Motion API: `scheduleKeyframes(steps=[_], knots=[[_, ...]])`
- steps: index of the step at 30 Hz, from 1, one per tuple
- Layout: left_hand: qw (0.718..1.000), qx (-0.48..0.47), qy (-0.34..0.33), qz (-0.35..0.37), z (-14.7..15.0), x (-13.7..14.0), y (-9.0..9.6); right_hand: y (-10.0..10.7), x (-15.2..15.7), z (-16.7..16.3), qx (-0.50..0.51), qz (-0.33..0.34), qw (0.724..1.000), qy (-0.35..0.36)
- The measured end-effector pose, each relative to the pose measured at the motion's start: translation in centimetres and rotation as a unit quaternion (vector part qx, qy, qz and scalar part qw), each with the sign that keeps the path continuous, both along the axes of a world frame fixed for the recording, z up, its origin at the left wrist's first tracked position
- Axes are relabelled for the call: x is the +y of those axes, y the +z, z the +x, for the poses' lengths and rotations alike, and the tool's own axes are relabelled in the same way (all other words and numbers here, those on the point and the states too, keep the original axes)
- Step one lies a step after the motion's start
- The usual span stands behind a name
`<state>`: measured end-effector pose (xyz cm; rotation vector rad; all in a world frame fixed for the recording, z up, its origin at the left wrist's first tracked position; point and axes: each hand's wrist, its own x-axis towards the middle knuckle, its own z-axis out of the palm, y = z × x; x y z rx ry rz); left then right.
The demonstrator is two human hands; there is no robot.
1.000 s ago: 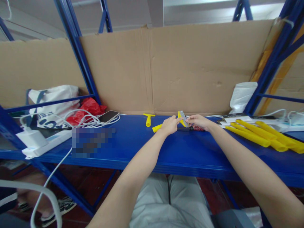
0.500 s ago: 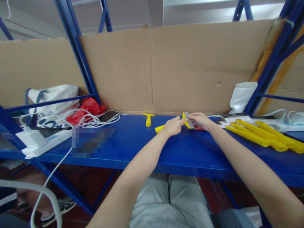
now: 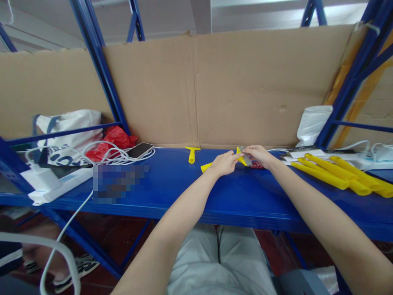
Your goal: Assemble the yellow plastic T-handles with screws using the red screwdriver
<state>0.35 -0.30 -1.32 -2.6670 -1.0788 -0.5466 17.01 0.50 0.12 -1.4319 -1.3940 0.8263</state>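
Observation:
My left hand [image 3: 225,163] is closed around a yellow T-shaped scraper handle [image 3: 206,167], whose round end sticks out on the left. Its wide yellow head points right, towards my right hand [image 3: 257,154]. The right fingers pinch a thin grey metal plate [image 3: 246,160] right at that head; whether it is seated in the head I cannot tell. Just behind the plate, partly covered, lies a red and dark patterned item [image 3: 256,164]. Another yellow T-shaped handle [image 3: 192,155] lies farther left near the cardboard.
Several yellow tubes [image 3: 331,174] are piled on the right of the blue tabletop [image 3: 172,192]. At left are a power strip [image 3: 66,186], white cables, a phone [image 3: 141,150], a red plastic bag [image 3: 113,141] and a cloth bag [image 3: 70,135]. Cardboard [image 3: 245,90] walls the back.
Both hands stay almost in place. The grey plate and the yellow head have tilted slightly between my fingers.

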Motion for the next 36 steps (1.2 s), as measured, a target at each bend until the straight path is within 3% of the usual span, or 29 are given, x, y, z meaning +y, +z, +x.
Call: scheduleKeyframes(steps=[6, 11, 15, 19, 26, 30, 36], knots=[[0.999, -0.037, 0.001, -0.019, 0.2, 0.1, -0.2, 0.0, 0.1, 0.3, -0.023, 0.001, 1.000, 0.011], [0.999, -0.027, 0.022, -0.035, -0.1, 0.5, -0.3, -0.2, 0.6, 1.4, -0.106, 0.026, 0.994, -0.030], [0.997, -0.005, 0.060, -0.051, -0.4, 1.1, -0.5, -0.9, 1.5, 2.9, -0.270, 0.048, 0.960, -0.052], [0.995, 0.014, 0.081, -0.063, -0.7, 1.4, -0.6, -1.3, 1.7, 3.0, -0.428, 0.079, 0.898, -0.058], [0.994, 0.038, 0.084, -0.064, -0.8, 1.4, -0.7, -1.2, 1.5, 1.3, -0.545, 0.023, 0.838, -0.025], [0.993, 0.048, 0.083, -0.067, -0.7, 1.4, -0.7, -1.3, 2.3, 1.2, -0.567, -0.011, 0.823, -0.027], [0.993, 0.051, 0.082, -0.074, -0.6, 1.3, -0.7, -1.3, 3.3, 1.3, -0.551, -0.036, 0.834, -0.007]])
